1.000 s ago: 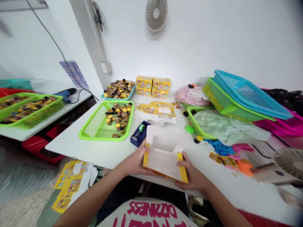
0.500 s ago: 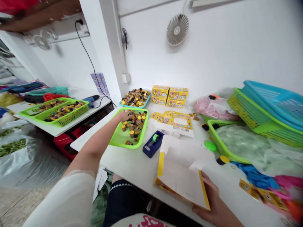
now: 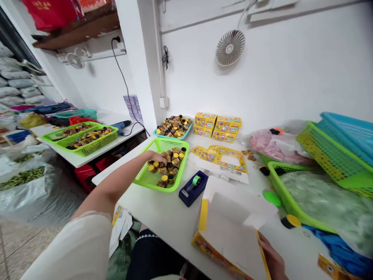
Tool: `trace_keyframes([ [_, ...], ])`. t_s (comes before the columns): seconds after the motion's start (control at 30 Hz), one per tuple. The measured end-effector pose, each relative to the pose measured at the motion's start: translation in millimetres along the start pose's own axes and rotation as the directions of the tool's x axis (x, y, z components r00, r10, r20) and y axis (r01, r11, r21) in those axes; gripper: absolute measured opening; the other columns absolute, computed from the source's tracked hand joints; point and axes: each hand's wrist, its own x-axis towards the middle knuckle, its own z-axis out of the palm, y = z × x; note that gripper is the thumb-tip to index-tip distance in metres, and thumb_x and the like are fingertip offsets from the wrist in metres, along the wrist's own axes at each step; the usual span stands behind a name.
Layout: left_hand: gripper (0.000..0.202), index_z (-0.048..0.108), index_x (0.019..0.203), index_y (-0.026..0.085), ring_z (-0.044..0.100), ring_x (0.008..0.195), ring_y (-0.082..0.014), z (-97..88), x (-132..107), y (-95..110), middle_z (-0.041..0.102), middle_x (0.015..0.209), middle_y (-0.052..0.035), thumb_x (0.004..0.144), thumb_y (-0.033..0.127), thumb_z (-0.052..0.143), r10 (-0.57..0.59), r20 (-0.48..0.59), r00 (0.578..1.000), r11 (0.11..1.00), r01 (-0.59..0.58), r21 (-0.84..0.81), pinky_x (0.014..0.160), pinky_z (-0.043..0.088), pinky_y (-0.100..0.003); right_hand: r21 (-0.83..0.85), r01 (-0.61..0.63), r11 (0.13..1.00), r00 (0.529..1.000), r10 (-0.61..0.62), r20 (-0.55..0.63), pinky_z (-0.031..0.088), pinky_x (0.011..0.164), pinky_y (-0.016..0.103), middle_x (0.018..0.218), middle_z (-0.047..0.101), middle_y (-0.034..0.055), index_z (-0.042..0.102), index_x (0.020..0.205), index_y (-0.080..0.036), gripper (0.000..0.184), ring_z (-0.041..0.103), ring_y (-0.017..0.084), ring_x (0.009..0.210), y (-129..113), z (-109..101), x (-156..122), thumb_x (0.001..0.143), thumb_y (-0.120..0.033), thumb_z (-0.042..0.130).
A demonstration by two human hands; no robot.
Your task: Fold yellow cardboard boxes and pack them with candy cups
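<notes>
My left hand point(image 3: 157, 157) reaches down into a green basket point(image 3: 140, 179), its bent fingertips among small jars point(image 3: 175, 161) with yellow or black lids. Whether the fingers have closed on a jar is hidden. At the lower right my right hand point(image 3: 271, 254) grips the side of a yellow cardboard box point(image 3: 218, 254), which stands with its white flaps up; nothing shows inside it. Between the basket and the box sits a blue tape dispenser point(image 3: 193, 188) holding a green roll.
Behind the basket is a blue tray point(image 3: 186, 132) heaped with similar jars. Closed yellow boxes point(image 3: 227, 126) are stacked by the wall, a flat unfolded carton point(image 3: 218, 159) before them. Stacked baskets point(image 3: 335, 155) and a bag-filled green basket point(image 3: 300, 210) take up the right side.
The camera view has shifted, so the scene sits lower and to the right. My left hand has pushed deeper among the jars. My right hand still holds the box.
</notes>
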Motion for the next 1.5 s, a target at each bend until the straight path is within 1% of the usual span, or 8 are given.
trace_keyframes([
  [0.13,0.064,0.037,0.144,0.024,0.057,0.117,-0.0302,0.7,-28.3,-17.9,0.044,0.144,-0.0147,0.089,0.047,0.059,-0.038,0.222,0.974,0.997,0.051,-0.053,0.086,0.056,-0.048,0.081,-0.019,0.997,1.0,0.019,0.0,0.049,0.103,0.054,0.155,0.027,0.0089,0.016,0.148,-0.038,0.099,0.038,0.039,0.138,1.4,2.3,1.0,0.069,-0.02,0.072],
  [0.27,0.122,0.008,0.152,0.041,0.033,0.137,-0.0456,12.1,-43.6,-25.8,-0.001,0.163,-0.0134,0.056,0.055,0.083,-0.05,0.28,0.959,0.996,0.069,-0.057,0.075,0.061,-0.045,0.129,-0.019,0.991,1.0,0.02,-0.003,0.047,0.105,0.056,0.157,0.023,0.0055,0.016,0.147,-0.04,0.097,0.034,0.04,0.14,3.1,5.2,-0.7,0.069,-0.021,0.071],
  [0.33,0.133,0.006,0.152,0.041,0.037,0.135,-0.0454,22.0,-48.0,-24.2,-0.001,0.162,-0.0147,0.046,0.051,0.087,-0.025,0.295,0.955,0.996,0.049,-0.073,0.071,0.061,-0.041,0.144,-0.036,0.989,0.999,0.034,0.014,0.045,0.106,0.058,0.158,0.02,0.0041,0.015,0.147,-0.041,0.096,0.032,0.04,0.141,3.3,6.2,-1.9,0.071,-0.021,0.07],
  [0.47,0.118,0.022,0.15,0.041,0.06,0.112,-0.036,42.2,-55.5,-13.1,0.026,0.156,-0.0169,0.049,0.052,0.083,0.053,0.291,0.955,0.992,-0.017,-0.124,0.064,0.061,-0.035,0.15,-0.081,0.985,0.997,0.08,0.012,0.042,0.107,0.061,0.157,0.021,0.0052,0.015,0.146,-0.041,0.096,0.031,0.043,0.141,5.5,7.9,-5.6,0.071,-0.024,0.071],
  [0.63,0.111,0.027,0.148,0.036,0.06,0.11,-0.0355,57.4,-53.3,5.2,0.037,0.148,-0.0188,0.053,0.059,0.079,0.031,0.176,0.984,0.992,-0.009,-0.125,0.064,0.059,-0.033,0.099,-0.105,0.989,0.994,0.108,-0.017,0.047,0.1,0.063,0.153,0.029,0.005,0.02,0.145,-0.043,0.094,0.036,0.046,0.136,12.8,10.3,-11.6,0.069,-0.032,0.073],
  [0.93,0.064,0.04,0.142,0.025,0.066,0.091,-0.0208,45.9,-47.5,12.2,0.056,0.13,-0.0124,0.085,0.037,0.067,0.009,0.25,0.968,1.0,-0.008,-0.005,0.071,0.06,-0.037,0.096,-0.112,0.989,0.993,0.115,-0.029,0.045,0.099,0.066,0.155,0.026,0.0134,0.017,0.148,-0.033,0.09,0.036,0.046,0.136,31.1,21.7,-25.6,0.074,-0.036,0.069],
  [1.17,0.046,0.052,0.132,0.019,0.056,0.116,-0.0276,57.2,-38.7,9.3,0.052,0.136,-0.0116,0.09,0.035,0.062,0.112,0.082,0.99,0.981,-0.123,0.151,0.097,0.048,-0.051,0.131,-0.135,0.982,0.99,0.14,-0.029,0.047,0.098,0.066,0.156,0.027,0.0071,0.017,0.147,-0.042,0.092,0.038,0.046,0.136,22.9,19.8,-22.6,0.072,-0.036,0.071],
  [1.5,0.033,0.059,0.118,0.016,0.058,0.11,-0.0244,71.5,-36.8,-0.6,0.058,0.125,-0.0101,0.091,0.035,0.06,0.175,-0.028,0.984,0.967,-0.167,0.193,0.093,0.049,-0.047,0.138,-0.149,0.979,0.986,0.157,-0.049,0.045,0.1,0.068,0.155,0.03,0.0062,0.02,0.146,-0.043,0.095,0.037,0.046,0.136,31.1,25.0,-25.0,0.068,-0.038,0.073],
])
